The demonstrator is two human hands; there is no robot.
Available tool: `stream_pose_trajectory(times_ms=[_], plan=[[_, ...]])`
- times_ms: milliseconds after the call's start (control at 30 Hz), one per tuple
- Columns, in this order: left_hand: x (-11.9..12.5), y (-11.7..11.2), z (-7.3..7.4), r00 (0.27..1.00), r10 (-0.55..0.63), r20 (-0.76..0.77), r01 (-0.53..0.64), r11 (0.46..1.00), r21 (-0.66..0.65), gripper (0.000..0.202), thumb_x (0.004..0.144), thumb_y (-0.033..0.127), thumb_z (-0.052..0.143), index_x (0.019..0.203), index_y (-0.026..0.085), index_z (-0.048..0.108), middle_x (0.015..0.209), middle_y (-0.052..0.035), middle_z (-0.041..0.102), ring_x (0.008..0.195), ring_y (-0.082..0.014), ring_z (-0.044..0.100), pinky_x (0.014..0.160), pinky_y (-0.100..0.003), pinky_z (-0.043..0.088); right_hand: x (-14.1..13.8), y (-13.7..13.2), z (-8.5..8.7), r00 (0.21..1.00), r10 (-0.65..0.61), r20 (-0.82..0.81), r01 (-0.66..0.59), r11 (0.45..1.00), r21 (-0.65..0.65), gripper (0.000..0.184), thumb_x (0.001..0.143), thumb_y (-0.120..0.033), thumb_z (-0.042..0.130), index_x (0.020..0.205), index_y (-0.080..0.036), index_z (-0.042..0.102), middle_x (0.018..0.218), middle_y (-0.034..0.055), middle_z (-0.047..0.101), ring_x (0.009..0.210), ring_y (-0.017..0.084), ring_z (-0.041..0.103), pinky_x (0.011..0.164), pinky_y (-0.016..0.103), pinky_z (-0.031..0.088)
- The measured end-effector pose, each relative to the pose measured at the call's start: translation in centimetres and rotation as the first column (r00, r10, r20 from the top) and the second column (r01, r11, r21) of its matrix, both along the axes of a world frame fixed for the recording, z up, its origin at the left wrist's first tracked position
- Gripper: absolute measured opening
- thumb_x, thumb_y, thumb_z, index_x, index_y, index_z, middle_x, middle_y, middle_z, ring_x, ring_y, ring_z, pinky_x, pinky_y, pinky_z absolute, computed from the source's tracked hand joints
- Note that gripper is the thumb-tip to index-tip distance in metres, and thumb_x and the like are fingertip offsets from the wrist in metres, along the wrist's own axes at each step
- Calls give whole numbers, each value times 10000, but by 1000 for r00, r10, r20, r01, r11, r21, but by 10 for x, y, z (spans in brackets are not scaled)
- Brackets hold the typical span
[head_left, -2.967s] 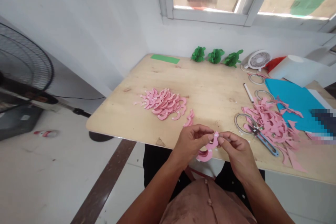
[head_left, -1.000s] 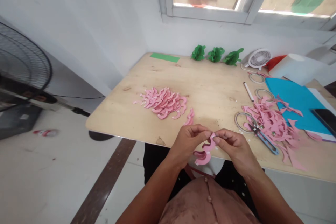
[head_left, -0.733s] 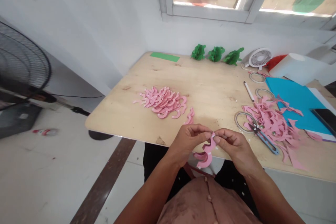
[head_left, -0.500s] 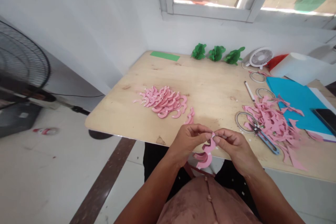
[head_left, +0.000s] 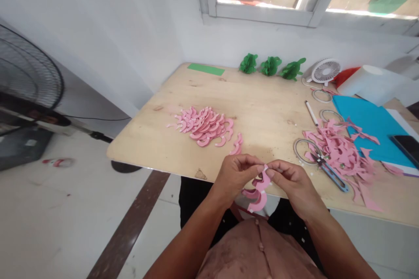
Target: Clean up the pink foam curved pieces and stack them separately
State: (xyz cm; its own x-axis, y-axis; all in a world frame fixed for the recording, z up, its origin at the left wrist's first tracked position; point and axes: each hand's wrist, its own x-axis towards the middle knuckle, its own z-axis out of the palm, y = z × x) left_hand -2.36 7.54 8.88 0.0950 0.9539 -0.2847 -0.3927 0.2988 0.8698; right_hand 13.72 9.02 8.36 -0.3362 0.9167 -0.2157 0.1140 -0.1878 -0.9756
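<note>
Pinched between the fingertips of both hands is the top end of a curved pink paper strip [head_left: 258, 200], made of crescent pieces with small white patches at their ends. It hangs just over the table's front edge. My left hand [head_left: 233, 175] grips it from the left with thumb and forefinger. From the other side, my right hand [head_left: 291, 183] pinches the same end, the fingertips almost touching. Beyond my left hand lies a small stack of pink crescents [head_left: 236, 144]. A larger heap of pink paper crescents [head_left: 207, 126] is farther left on the wooden table [head_left: 157, 139].
To the right lie pink paper scraps [head_left: 347, 152], blue-handled snips [head_left: 332, 174], tape rings [head_left: 322, 96], a white pen [head_left: 310, 113], blue sheets [head_left: 360, 122] and a phone [head_left: 406, 148]. Green paper shapes [head_left: 271, 66] and a small fan [head_left: 324, 72] stand at the back wall.
The lower part of the pink strip has swung slightly to the right and down. Both hands keep their pinch in nearly the same place.
</note>
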Motion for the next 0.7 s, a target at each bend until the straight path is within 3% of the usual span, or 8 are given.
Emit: stream_pose_trajectory(times_ms=[567, 700], plan=[[2, 0, -6, 1000, 5, -2, -5, 1000, -22, 202, 620, 302, 782, 660, 126, 693, 585, -8, 628, 532, -102, 536, 508, -209, 421, -3, -3, 2, 996, -56, 75, 49, 995, 87, 228, 762, -410, 672, 745, -182, 679, 693, 22, 681, 665, 166, 607, 638, 264, 479], [0, -2, -3, 1000, 5, 7, -5, 1000, -2, 160, 674, 287, 749, 667, 131, 714, 611, -8, 646, 584, -102, 555, 577, -207, 436, -5, -3, 2, 997, -57, 47, 54, 996, 76, 214, 771, -407, 667, 751, -195, 685, 706, 20, 686, 676, 171, 610, 647, 265, 483]])
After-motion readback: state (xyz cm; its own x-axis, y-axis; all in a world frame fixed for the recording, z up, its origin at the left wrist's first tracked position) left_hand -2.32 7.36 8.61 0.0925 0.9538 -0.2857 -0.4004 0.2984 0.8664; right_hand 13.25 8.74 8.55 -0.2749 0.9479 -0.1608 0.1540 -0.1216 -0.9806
